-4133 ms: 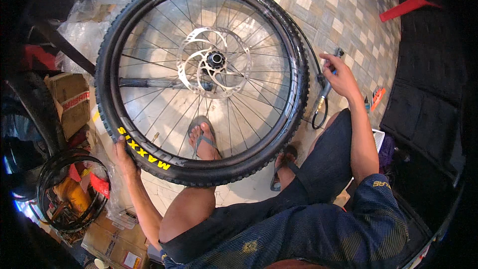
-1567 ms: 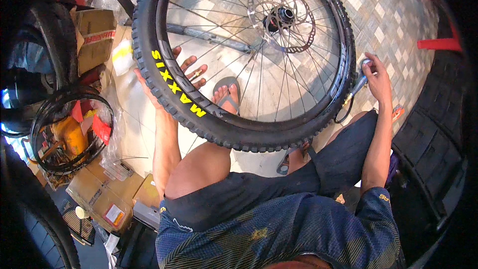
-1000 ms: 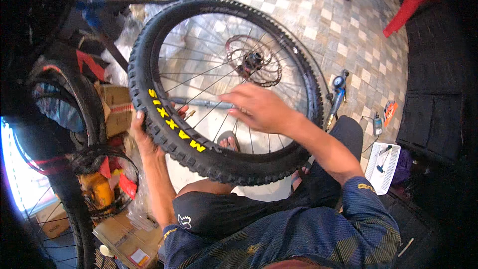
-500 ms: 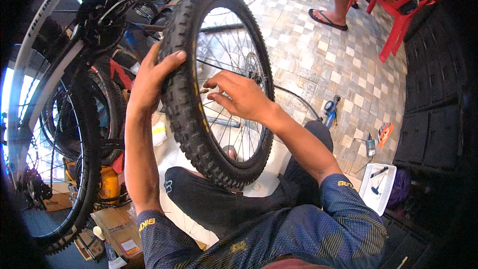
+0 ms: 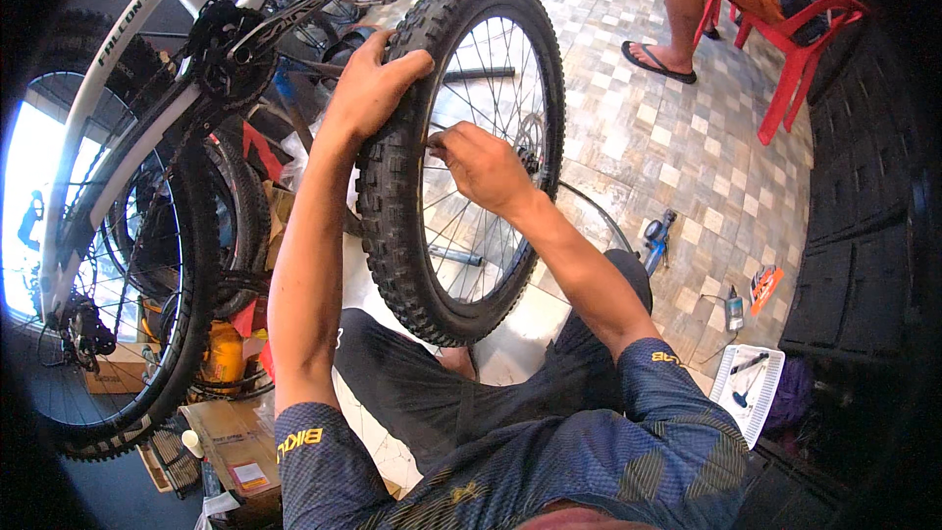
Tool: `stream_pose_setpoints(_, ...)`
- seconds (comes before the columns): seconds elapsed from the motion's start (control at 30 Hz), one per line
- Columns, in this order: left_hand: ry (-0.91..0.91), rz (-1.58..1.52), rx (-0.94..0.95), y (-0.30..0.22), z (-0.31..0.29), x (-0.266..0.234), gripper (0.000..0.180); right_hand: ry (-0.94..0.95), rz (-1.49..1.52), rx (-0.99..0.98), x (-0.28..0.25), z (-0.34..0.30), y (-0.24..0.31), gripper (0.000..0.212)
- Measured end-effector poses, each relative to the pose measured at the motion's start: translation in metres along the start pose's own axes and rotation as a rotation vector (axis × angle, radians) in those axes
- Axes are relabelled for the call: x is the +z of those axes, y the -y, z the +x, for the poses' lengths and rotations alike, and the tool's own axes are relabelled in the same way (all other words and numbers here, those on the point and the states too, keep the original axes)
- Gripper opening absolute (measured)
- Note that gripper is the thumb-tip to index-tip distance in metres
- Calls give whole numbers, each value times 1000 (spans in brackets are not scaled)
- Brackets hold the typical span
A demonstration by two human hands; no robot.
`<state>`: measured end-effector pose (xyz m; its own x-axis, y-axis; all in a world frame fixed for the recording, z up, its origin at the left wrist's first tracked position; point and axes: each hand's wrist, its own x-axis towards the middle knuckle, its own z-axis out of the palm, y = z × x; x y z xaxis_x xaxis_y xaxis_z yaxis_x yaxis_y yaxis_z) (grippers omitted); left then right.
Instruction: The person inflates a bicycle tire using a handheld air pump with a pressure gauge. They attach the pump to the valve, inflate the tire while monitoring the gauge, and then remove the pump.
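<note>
Rubber: black knobby tyre point(image 5: 392, 186) stands upright, edge-on between both hands.
Left hand point(image 5: 371, 88): clamped over the tread's top.
Right hand point(image 5: 481, 165): nearer the rim point(image 5: 424, 206), fingertips pinching something there, too small to tell what.

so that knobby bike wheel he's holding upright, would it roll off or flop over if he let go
Likely yes: the wheel stands on edge, steadied only by the left hand on the tread. Being round, it would probably roll or tip sideways. The chunky knobs look grippy, so slipping seems unlikely. The right hand is at the spokes.
</note>
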<state>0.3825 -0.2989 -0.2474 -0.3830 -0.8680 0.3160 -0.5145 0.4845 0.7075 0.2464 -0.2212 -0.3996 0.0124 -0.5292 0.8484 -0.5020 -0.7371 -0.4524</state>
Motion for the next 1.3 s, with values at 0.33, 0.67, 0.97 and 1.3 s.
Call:
stream_pose_setpoints(0.33,39,94,-31,-19,11,1,67,49,220,50,-7,13,-21,18)
stream_pose_setpoints(0.67,15,115,49,-14,28,10,54,185,266,268,-20,23,-26,20)
stream_pose_setpoints(0.97,83,349,198,7,67,19,57,115,225,317,-25,31,-34,16)
stream_pose_setpoints(1.3,87,337,111,-16,68,33,55,287,179,427,-51,37,-35,26)
